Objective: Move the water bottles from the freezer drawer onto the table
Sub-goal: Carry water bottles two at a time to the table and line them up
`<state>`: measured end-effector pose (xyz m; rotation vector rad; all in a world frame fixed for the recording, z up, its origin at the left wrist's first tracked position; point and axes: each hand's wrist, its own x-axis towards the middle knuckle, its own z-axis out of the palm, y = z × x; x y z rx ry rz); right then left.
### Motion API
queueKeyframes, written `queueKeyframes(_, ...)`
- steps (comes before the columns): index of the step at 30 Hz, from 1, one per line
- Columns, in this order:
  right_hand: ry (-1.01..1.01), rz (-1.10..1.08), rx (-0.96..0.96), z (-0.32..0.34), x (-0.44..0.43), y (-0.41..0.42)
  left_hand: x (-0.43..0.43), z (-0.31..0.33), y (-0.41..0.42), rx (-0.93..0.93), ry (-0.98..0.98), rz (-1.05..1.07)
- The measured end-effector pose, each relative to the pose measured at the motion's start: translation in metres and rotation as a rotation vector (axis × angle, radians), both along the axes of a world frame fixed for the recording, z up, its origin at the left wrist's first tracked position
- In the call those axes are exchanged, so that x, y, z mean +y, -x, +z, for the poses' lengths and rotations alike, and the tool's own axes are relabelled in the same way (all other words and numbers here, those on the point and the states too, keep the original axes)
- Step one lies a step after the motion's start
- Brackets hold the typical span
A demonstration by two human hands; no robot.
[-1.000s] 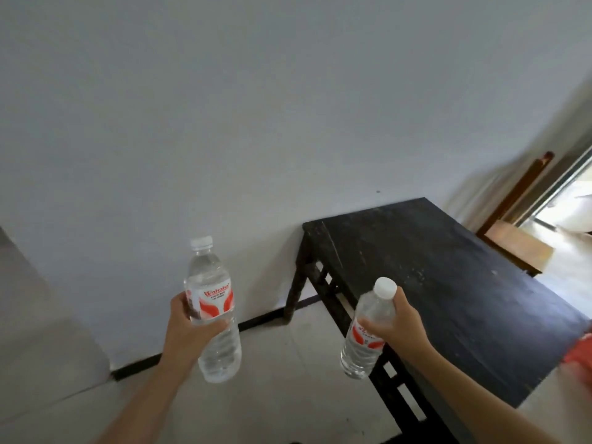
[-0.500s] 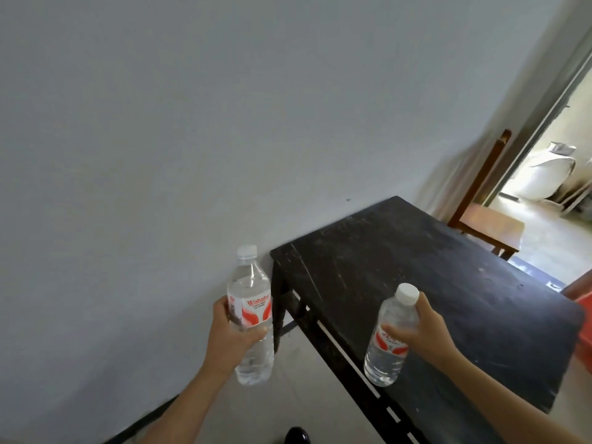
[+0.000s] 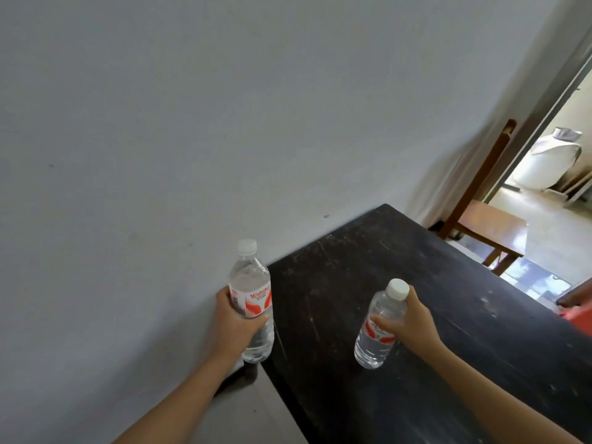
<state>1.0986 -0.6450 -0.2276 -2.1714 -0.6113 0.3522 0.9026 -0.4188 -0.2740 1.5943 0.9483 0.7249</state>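
At the desk's left edge, the left hand holds one water bottle upright, fingers curled round its label. Over the desk's top, the right hand grips a second water bottle, tilted, fingers wrapped round its upper half. A wooden chair stands beyond the desk's far end.

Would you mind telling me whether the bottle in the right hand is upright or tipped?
Tipped: the right-hand bottle leans, its white cap up-right of its base.
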Motion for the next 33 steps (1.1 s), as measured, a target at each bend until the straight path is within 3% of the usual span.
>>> queueKeyframes(8, 0.102, 0.067, -0.028, -0.005, 0.04, -0.055, 0.038, -0.026, -0.078, 0.071, -0.035, 0.007)
queueKeyframes(18, 0.177, 0.254, -0.057, 0.005, 0.168, -0.121, 0.084, -0.058, -0.148, 0.067, 0.025, 0.028)
queueKeyframes(28, 0.082, 0.313, 0.141, -0.022, 0.257, -0.16, 0.092, -0.064, -0.174, 0.076, -0.167, 0.066)
queueKeyframes(33, 0.128, 0.32, 0.294, -0.022, 0.269, -0.183, 0.1, -0.083, -0.168, 0.102, -0.067, 0.074)
